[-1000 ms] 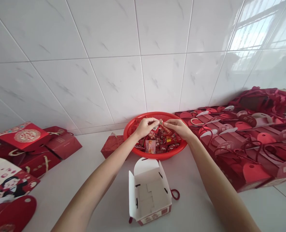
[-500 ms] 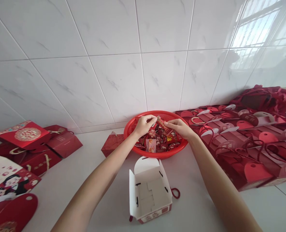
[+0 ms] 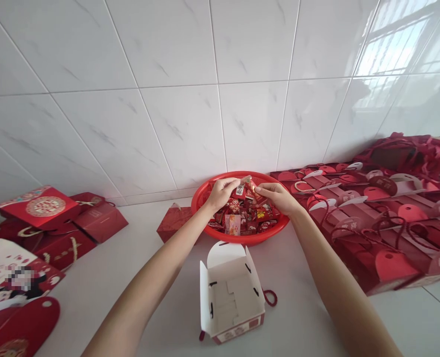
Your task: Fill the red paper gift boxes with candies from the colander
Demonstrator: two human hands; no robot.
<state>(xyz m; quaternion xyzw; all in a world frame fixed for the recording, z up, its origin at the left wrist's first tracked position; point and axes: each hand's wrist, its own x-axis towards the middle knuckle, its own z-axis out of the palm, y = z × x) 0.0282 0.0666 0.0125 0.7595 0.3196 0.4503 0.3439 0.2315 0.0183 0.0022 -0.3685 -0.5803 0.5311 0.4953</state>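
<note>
My left hand [image 3: 222, 193] is over the far left part of a red plastic basket [image 3: 244, 241], with its thumb and forefinger pinched together. Opposite it, my right hand [image 3: 277, 197] is closed in a pinch too. Between the fingertips is a small wrapped candy [image 3: 252, 186] in red and gold; its far end is partly hidden by the fingers. Several wrapped candies [image 3: 243, 216], mostly dark red, fill the basket below, with a pink packet [image 3: 232, 224] near the front. Nearer to me, an open white-lined carton box [image 3: 223, 302] stands with its flaps up and nothing in it.
A small red box [image 3: 173, 223] sits left of the basket. Many red gift boxes with cord handles [image 3: 376, 223] crowd the right side. More red boxes [image 3: 43, 208] and a printed box [image 3: 15, 272] lie at left. A tiled wall [image 3: 175, 119] rises behind.
The candy between my fingertips has turned, and its wrapper end now points up and to the right. Both hands stay over the basket; the view has shifted slightly.
</note>
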